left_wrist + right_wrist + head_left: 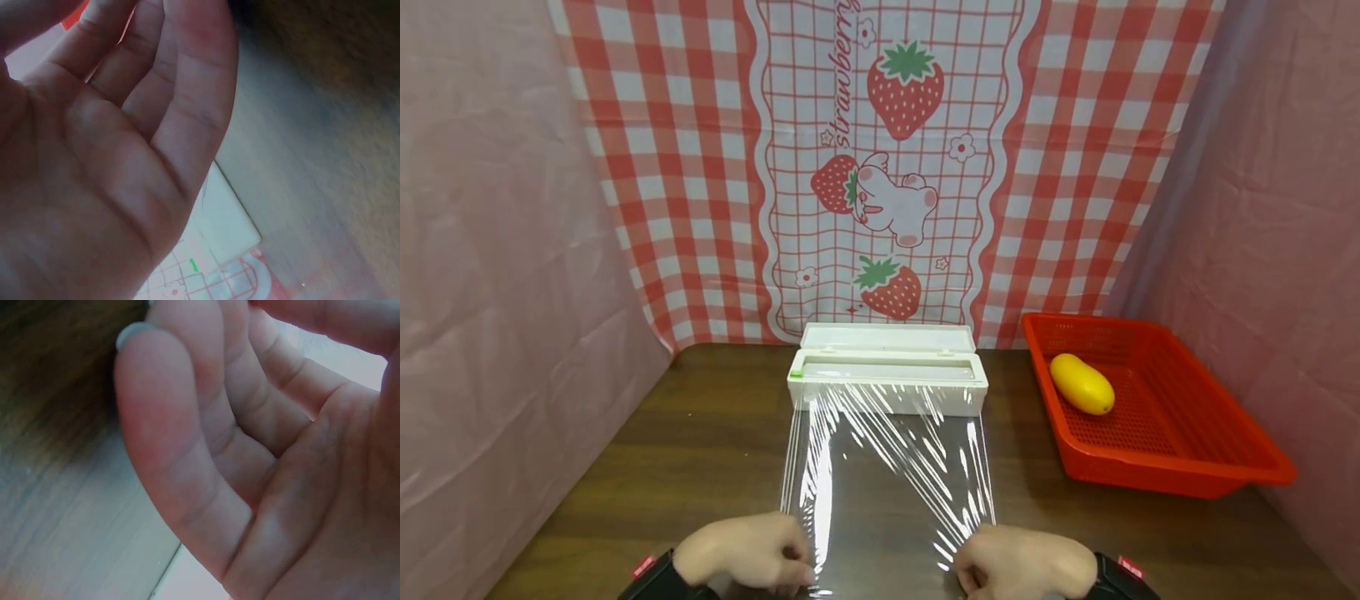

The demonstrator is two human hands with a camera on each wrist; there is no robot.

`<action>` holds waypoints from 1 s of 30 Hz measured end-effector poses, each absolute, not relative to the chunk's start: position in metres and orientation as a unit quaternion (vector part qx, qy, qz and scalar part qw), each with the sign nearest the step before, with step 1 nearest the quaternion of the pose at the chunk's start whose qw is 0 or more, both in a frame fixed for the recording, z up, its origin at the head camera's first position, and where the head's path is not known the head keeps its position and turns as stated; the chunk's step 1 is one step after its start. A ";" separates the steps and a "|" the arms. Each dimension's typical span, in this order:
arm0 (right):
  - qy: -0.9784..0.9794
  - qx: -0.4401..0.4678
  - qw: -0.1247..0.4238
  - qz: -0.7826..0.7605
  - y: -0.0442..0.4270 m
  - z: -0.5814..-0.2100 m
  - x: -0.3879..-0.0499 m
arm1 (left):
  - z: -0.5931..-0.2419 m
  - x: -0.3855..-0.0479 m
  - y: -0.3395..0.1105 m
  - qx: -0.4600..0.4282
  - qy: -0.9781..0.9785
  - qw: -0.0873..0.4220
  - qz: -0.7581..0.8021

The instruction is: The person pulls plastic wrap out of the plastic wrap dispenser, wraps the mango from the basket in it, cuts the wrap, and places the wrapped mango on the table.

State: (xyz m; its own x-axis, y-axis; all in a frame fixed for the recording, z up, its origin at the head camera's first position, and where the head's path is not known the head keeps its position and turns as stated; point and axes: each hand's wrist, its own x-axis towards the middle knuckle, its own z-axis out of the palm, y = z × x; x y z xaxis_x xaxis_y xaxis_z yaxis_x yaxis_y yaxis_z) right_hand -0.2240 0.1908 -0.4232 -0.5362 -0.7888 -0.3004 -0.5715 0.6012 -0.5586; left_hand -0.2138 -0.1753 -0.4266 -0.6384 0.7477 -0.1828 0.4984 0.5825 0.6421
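A sheet of clear plastic wrap [880, 475] stretches from the front of a white dispenser box [891, 396] toward the near side of the brown table. My left hand [748, 550] pinches the sheet's near left corner, and my right hand [1018, 562] pinches its near right corner. Behind the opening of the box its lid [887, 337] stands raised. Both wrist views show the fingers curled in, on the left hand [125, 125] and the right hand [250, 437]; the fingertips' hold on the film is hidden there.
On the right of the table [700, 442] stands a red plastic basket [1150, 467] with a yellow oval object [1082, 384] inside. A red-and-white checkered cloth [692, 167] hangs behind the box, and pale pink cloth [497, 250] hangs at both sides.
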 end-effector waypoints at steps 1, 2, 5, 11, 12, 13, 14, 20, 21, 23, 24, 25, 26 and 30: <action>0.854 -0.403 0.265 -0.198 0.191 -0.423 -0.224 | -0.427 -0.214 -0.175 0.362 0.861 0.219 0.280; 0.854 -0.400 0.268 -0.198 0.191 -0.423 -0.224 | -0.427 -0.214 -0.175 0.362 0.863 0.213 0.279; 0.854 -0.400 0.268 -0.196 0.191 -0.422 -0.224 | -0.429 -0.212 -0.173 0.356 0.875 0.193 0.265; 0.859 -0.386 0.271 -0.199 0.190 -0.421 -0.222 | -0.428 -0.205 -0.168 0.326 0.901 0.174 0.226; 0.861 -0.384 0.267 -0.197 0.189 -0.421 -0.222 | -0.428 -0.204 -0.167 0.324 0.905 0.170 0.217; 0.865 -0.386 0.258 -0.191 0.189 -0.421 -0.221 | -0.428 -0.204 -0.166 0.321 0.908 0.168 0.210; 0.867 -0.395 0.241 -0.185 0.188 -0.421 -0.220 | -0.428 -0.203 -0.166 0.322 0.910 0.163 0.202; 0.880 -0.413 0.177 -0.152 0.186 -0.422 -0.217 | -0.430 -0.202 -0.164 0.329 0.922 0.120 0.165; 0.882 -0.406 0.183 -0.154 0.186 -0.423 -0.217 | -0.431 -0.202 -0.164 0.329 0.923 0.116 0.165; 0.883 -0.397 0.194 -0.156 0.185 -0.423 -0.216 | -0.431 -0.203 -0.164 0.328 0.923 0.106 0.173; 0.884 -0.397 0.194 -0.154 0.185 -0.423 -0.216 | -0.430 -0.203 -0.163 0.327 0.922 0.100 0.179; 0.885 -0.394 0.196 -0.154 0.185 -0.423 -0.215 | -0.430 -0.203 -0.162 0.327 0.922 0.094 0.186; 0.885 -0.388 0.204 -0.158 0.185 -0.423 -0.215 | -0.430 -0.204 -0.161 0.328 0.921 0.086 0.192; 0.890 -0.362 0.223 -0.165 0.186 -0.422 -0.214 | -0.432 -0.203 -0.157 0.330 0.921 0.060 0.201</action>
